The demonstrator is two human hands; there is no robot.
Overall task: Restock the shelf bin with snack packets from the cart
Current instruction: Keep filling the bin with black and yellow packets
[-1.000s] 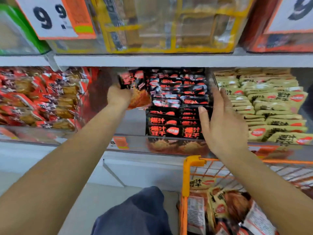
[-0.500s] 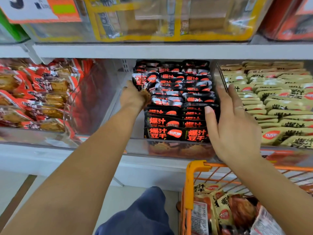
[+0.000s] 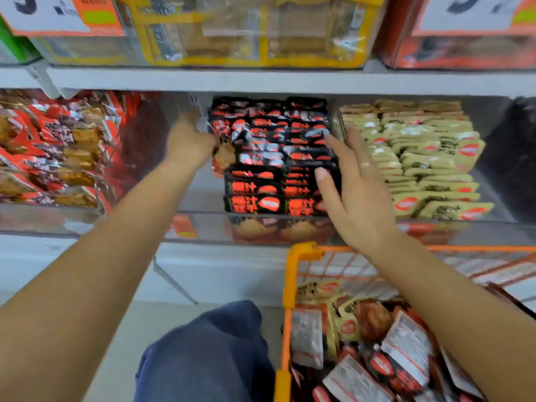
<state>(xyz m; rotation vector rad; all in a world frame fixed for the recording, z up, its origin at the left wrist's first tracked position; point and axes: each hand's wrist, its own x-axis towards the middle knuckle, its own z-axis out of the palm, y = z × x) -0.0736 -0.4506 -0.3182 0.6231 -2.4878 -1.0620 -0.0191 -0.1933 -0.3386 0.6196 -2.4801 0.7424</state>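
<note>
L hand (image 3: 190,143) is reaching into the clear plastic shelf bin (image 3: 203,227) at mid shelf, fingers curled round a black-and-red foil snack packet (image 3: 224,146), holding it against the left edge of the stacked rows of black-and-red packets (image 3: 275,158) already in the bin. R hand (image 3: 355,195) is spread flat w/ straight fingers, pressing on the right side of those rows, thumb on the front packets. Both hands are well apart, one each side of the stack. Bin's left part shows bare floor. Pale yellow-green packets (image 3: 420,163) fill the next bin to the right; red-orange packets (image 3: 55,152) the one to the left. Below right, the orange wire cart (image 3: 290,285) holds mixed loose packets (image 3: 377,343). Blue trouser knee (image 3: 208,352) shows at bottom centre.
</note>
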